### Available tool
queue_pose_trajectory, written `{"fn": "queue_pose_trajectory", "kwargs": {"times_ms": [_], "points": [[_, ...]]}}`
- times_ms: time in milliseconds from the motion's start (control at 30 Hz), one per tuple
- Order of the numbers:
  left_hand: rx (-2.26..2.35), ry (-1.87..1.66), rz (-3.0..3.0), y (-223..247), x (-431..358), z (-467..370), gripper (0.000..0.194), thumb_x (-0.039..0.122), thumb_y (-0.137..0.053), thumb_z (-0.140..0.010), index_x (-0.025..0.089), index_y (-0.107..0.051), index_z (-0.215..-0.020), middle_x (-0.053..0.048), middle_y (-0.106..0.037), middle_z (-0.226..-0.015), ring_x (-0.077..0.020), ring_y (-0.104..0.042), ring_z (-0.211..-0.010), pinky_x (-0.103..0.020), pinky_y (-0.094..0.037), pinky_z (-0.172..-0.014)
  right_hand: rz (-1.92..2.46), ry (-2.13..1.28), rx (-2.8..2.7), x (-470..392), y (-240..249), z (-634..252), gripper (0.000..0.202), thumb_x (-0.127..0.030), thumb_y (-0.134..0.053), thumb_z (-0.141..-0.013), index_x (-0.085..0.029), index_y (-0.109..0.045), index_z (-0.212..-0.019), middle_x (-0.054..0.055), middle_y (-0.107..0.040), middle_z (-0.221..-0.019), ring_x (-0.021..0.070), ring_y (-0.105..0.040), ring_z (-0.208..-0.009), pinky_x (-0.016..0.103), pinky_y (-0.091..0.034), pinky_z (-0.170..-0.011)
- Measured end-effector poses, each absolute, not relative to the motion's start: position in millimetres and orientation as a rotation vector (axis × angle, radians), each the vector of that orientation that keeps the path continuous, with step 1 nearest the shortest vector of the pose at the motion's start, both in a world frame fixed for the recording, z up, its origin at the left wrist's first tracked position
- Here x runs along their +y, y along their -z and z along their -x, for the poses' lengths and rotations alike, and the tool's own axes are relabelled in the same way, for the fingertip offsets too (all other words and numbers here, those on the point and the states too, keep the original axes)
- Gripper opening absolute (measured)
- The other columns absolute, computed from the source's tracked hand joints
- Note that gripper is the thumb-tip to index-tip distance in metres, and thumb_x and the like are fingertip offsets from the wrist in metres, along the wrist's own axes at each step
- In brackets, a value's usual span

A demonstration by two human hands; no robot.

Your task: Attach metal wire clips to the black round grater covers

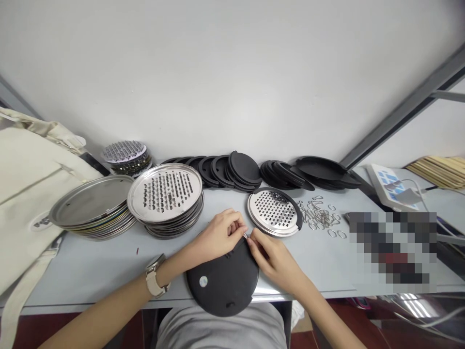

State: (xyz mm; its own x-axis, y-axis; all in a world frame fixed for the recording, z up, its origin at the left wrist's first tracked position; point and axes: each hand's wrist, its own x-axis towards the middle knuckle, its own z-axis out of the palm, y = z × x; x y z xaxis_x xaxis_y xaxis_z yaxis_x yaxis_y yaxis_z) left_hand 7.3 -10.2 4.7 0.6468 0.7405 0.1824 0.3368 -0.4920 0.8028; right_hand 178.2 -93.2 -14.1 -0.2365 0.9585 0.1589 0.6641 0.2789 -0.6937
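A round black plastic plate with a small round sticker lies before me, its lower part reaching over the table's front edge. Over its upper rim my left hand is closed, thumb and fingers pinched together. My right hand pinches from the other side, almost touching the left fingertips. Between them shows a small shiny metal piece; fingers hide most of it, so its exact kind is unclear. Just beyond my right hand lies a round metal grater with a black edge piece. Loose metal rings and clips lie right of it.
Stacked metal grater discs and plain round metal plates stand on the left, beside a cream bag. Black plastic plates lean along the wall. At the right are a power strip and a blurred-out area.
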Motion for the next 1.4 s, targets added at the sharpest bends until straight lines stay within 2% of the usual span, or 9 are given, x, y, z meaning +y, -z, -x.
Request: {"fn": "queue_pose_trajectory", "kwargs": {"times_ms": [200, 433, 633, 933, 1100, 1233, 1400], "points": [[0.840, -0.662, -2.126, -6.6, -12.3, -6.8, 0.014, 0.018, -0.054, -0.089, 0.018, -0.054, -0.074, 0.002, -0.051, -0.076, -0.0107, -0.050, -0.066, -0.023, -0.041, -0.064, 1.450, -0.685, -1.986, -93.7, 13.3, -177.7, 0.022, -0.024, -0.038, -0.099, -0.023, -0.035, -0.078, -0.004, -0.046, -0.067, 0.0134, -0.043, -0.059, 0.026, -0.032, -0.057], [0.757, -0.580, -1.844, -8.1, -5.9, -3.6, 0.011, 0.024, -0.059, -0.087, 0.017, -0.064, -0.080, -0.002, -0.066, -0.082, -0.0141, -0.063, -0.076, -0.023, -0.049, -0.071, 1.435, -0.653, -2.007, -92.9, 14.5, -177.8, 0.022, -0.023, -0.039, -0.098, -0.023, -0.035, -0.076, -0.004, -0.044, -0.065, 0.0131, -0.042, -0.057, 0.025, -0.032, -0.055], [0.773, -0.547, -1.750, -9.9, -5.5, -4.5, 0.010, 0.023, -0.062, -0.084, 0.015, -0.066, -0.080, -0.003, -0.069, -0.077, -0.0151, -0.065, -0.074, -0.023, -0.050, -0.068, 1.447, -0.653, -2.018, -93.4, 15.4, -178.5, 0.022, -0.023, -0.038, -0.099, -0.023, -0.033, -0.077, -0.004, -0.044, -0.066, 0.0127, -0.042, -0.057, 0.025, -0.031, -0.055], [0.889, -0.548, -1.862, -12.9, -7.2, -6.2, 0.011, 0.024, -0.063, -0.083, 0.016, -0.067, -0.076, 0.000, -0.067, -0.070, -0.0127, -0.059, -0.064, -0.021, -0.044, -0.059, 1.437, -0.625, -2.023, -92.5, 17.3, -177.9, 0.023, -0.022, -0.038, -0.099, -0.023, -0.035, -0.076, -0.004, -0.044, -0.065, 0.0130, -0.042, -0.056, 0.025, -0.031, -0.054], [0.839, -0.558, -1.881, -13.1, -8.6, -4.1, 0.011, 0.024, -0.061, -0.086, 0.017, -0.065, -0.079, -0.001, -0.066, -0.077, -0.0132, -0.060, -0.070, -0.022, -0.046, -0.064, 1.432, -0.650, -2.014, -92.6, 17.2, -178.4, 0.021, -0.024, -0.037, -0.099, -0.023, -0.036, -0.078, -0.004, -0.045, -0.066, 0.0135, -0.043, -0.057, 0.026, -0.032, -0.055], [0.830, -0.608, -1.990, -17.6, -11.7, -0.5, 0.017, 0.025, -0.047, -0.095, 0.019, -0.062, -0.090, -0.002, -0.065, -0.087, -0.0146, -0.060, -0.078, -0.024, -0.046, -0.070, 1.430, -0.685, -1.991, -93.2, 14.5, -178.8, 0.020, -0.024, -0.037, -0.099, -0.023, -0.037, -0.079, -0.003, -0.046, -0.066, 0.0137, -0.044, -0.058, 0.026, -0.033, -0.056], [0.841, -0.626, -2.131, -21.6, -12.4, 1.6, 0.021, 0.020, -0.042, -0.096, 0.019, -0.058, -0.083, -0.001, -0.060, -0.083, -0.0150, -0.056, -0.080, -0.025, -0.043, -0.074, 1.416, -0.767, -1.985, -94.3, 11.9, -179.7, 0.021, -0.025, -0.035, -0.100, -0.023, -0.036, -0.079, -0.005, -0.041, -0.065, 0.0132, -0.040, -0.056, 0.026, -0.032, -0.056]]}}
